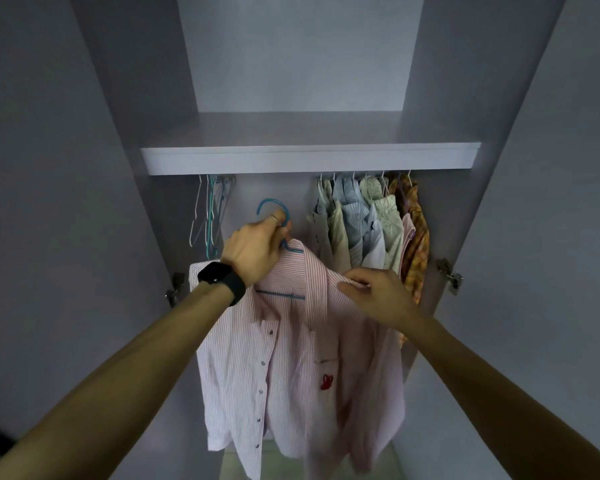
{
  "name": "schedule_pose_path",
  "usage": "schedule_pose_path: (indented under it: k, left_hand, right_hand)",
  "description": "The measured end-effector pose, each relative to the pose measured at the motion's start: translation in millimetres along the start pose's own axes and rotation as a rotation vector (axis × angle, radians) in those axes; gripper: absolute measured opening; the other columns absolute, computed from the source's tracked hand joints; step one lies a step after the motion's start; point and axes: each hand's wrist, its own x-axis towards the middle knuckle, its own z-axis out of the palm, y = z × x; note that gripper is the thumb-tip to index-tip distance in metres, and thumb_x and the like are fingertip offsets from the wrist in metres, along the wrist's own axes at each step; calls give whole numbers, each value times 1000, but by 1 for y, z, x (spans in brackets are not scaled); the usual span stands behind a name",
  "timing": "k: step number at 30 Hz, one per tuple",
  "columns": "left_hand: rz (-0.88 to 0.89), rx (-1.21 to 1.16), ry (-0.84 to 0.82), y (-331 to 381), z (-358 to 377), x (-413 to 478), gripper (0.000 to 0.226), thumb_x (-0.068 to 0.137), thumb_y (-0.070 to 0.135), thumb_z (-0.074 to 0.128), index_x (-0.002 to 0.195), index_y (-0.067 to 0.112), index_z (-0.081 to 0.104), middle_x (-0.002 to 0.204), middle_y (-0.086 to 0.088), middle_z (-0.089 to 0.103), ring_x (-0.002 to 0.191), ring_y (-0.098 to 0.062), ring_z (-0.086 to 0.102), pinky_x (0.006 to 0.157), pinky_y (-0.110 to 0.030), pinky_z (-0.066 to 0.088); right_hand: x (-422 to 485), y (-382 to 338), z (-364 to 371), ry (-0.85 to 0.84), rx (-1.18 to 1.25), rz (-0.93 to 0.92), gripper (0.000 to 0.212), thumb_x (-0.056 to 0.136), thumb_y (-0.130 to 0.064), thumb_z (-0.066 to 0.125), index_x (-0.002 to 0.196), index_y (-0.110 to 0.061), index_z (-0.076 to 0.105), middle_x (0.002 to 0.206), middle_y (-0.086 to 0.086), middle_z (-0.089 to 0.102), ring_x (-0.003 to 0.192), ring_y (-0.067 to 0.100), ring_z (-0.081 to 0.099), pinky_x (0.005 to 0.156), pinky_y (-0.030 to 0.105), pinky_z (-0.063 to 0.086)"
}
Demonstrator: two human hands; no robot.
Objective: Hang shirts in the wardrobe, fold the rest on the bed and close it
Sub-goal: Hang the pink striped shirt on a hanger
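A pink-and-white striped shirt with a small red mark on its chest pocket hangs on a blue hanger in front of the open wardrobe. My left hand, with a black watch on the wrist, grips the hanger just below its hook, which is below the shelf and not on a rail. My right hand pinches the shirt's right shoulder near the collar. The hanger's crossbar shows through the open neck.
Several shirts hang packed at the right under the wardrobe shelf. Several empty wire hangers hang at the left. Between them is a gap. Both wardrobe doors stand open at the sides, with metal hinges low on each.
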Motion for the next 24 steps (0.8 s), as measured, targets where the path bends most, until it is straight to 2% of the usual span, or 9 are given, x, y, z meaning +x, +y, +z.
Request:
schedule_pose_path:
  k: [4,8,13,15,16,18,21,23,24]
  left_hand:
    - [33,68,-25,-8,3,9,12,105,37,35,114,30,38,89,-10,69,77,-41,63,62,-37,41]
    - [-1,148,-124,-8,12,5,17,106,40,29,116,29,36,85,-9,71,80,-41,65,79,-45,43]
    - [28,33,-160,-2,22,-8,19,106,35,36,119,24,44,86,-6,72,79,-36,66,67,-35,45]
    - [57,-91,-197,-3,21,-11,15,106,30,40,114,19,48,84,2,70,78,-29,67,62,-27,46]
    - [73,-134,-207,-4,20,-13,13,106,28,42,110,17,50,81,6,67,76,-27,67,59,-23,43]
    - [116,-161,-200,-1,21,-14,13,106,26,44,105,15,52,80,8,63,76,-26,65,60,-25,38]
    - [141,-89,-188,10,31,-14,19,106,29,42,112,15,53,87,-3,71,78,-31,65,63,-32,43]
    - [101,-60,-171,16,36,-12,21,106,33,39,119,20,50,92,-4,73,80,-33,66,64,-37,50]
    - [90,-50,-154,18,36,-11,21,106,34,38,121,22,48,93,-3,73,81,-33,66,64,-37,50]
  right_hand:
    - [-11,8,0,87,-77,-64,25,102,-30,55,78,-23,60,61,-14,47,58,5,48,58,12,32]
    - [-18,14,2,27,-102,30,29,104,-34,50,76,-28,53,61,-11,51,60,0,53,57,15,38]
    - [-20,22,-1,-88,281,331,39,100,-32,59,63,-40,64,58,-15,54,57,-1,50,60,14,39]
    - [-18,23,-14,-274,373,446,17,92,-47,64,78,-49,74,77,-20,69,76,-8,62,73,9,44]
    - [-17,26,-19,-353,405,508,16,85,-56,65,92,-46,76,90,-23,72,89,-11,63,82,7,43]
    - [-13,32,-25,-372,359,561,42,83,-62,62,102,-29,78,89,-21,68,87,-8,61,84,14,43]
    - [-8,25,-12,-38,8,417,37,97,-49,57,85,-17,72,76,-7,63,76,12,60,74,31,48]
    - [-8,7,4,221,17,256,25,96,-39,61,94,-19,77,87,-4,71,83,15,66,76,32,52]
    - [-10,-2,10,252,29,179,22,95,-35,66,101,-19,78,93,-3,73,88,14,66,80,30,52]
